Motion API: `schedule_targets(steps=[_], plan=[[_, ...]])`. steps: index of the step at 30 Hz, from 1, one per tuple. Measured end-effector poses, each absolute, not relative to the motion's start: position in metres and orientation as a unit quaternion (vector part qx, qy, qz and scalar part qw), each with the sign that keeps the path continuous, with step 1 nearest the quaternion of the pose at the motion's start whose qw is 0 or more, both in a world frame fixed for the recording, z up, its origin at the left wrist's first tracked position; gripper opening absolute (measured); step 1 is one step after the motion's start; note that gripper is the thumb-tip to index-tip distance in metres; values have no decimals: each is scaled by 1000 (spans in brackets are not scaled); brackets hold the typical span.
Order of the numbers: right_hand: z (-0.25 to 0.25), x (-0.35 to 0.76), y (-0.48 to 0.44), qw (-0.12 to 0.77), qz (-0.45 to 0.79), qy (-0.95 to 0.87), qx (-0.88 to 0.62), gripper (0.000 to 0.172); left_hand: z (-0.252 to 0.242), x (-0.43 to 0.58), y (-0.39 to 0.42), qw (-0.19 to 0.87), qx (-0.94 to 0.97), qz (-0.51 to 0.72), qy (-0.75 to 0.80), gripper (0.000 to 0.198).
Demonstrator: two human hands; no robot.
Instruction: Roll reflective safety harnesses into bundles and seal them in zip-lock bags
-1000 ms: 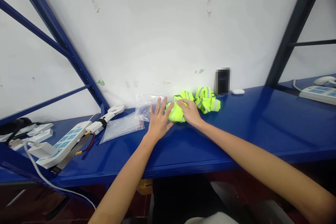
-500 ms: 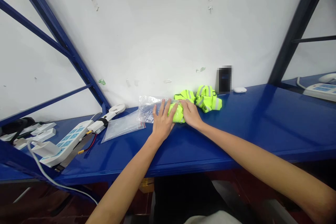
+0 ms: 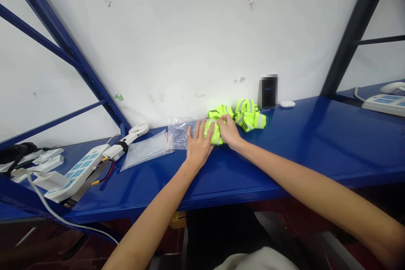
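Note:
A yellow-green bundle (image 3: 215,133) lies on the blue table, at least partly inside a clear plastic bag (image 3: 180,133) that stretches out to its left. My left hand (image 3: 199,143) rests on the bag and the bundle's left side, its fingers spread. At the bundle's right side is my right hand (image 3: 230,131), with thumb and fingers pinched together at its upper edge; what exactly they grip is too small to tell. Just behind lies another yellow-green roll (image 3: 221,111), and to the right is a further bundle with grey stripes (image 3: 249,116).
Flat clear bags (image 3: 145,150) lie at the left beside a white handheld fan (image 3: 138,130) and a power strip (image 3: 79,171). A black pixelated object (image 3: 269,91) leans on the wall near a white case (image 3: 287,104). Blue table (image 3: 300,143) extends rightward.
My right fingers have moved in over the bundle's top edge and drawn together. The bag's left part lies flatter and more spread. The whole view has shifted slightly.

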State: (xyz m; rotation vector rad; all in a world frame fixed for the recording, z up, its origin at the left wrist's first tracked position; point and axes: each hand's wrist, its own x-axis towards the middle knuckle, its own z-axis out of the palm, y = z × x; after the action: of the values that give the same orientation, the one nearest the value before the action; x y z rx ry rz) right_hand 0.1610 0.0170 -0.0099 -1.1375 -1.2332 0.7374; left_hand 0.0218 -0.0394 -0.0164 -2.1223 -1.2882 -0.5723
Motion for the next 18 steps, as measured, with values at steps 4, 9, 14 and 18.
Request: schedule_targets(steps=[4, 9, 14, 18], plan=[[-7, 158, 11, 617, 385, -496, -475, 16, -15, 19, -41, 276, -798, -235, -481, 71], [-7, 157, 1, 612, 417, -528, -416, 9, -15, 13, -40, 243, -788, -245, -509, 68], [-5, 155, -2, 601, 459, -522, -396, 15, -15, 9, -39, 256, -781, -256, -509, 67], [-6, 154, 2, 624, 516, -453, -374, 26, -14, 10, -39, 283, -794, -245, -479, 70]])
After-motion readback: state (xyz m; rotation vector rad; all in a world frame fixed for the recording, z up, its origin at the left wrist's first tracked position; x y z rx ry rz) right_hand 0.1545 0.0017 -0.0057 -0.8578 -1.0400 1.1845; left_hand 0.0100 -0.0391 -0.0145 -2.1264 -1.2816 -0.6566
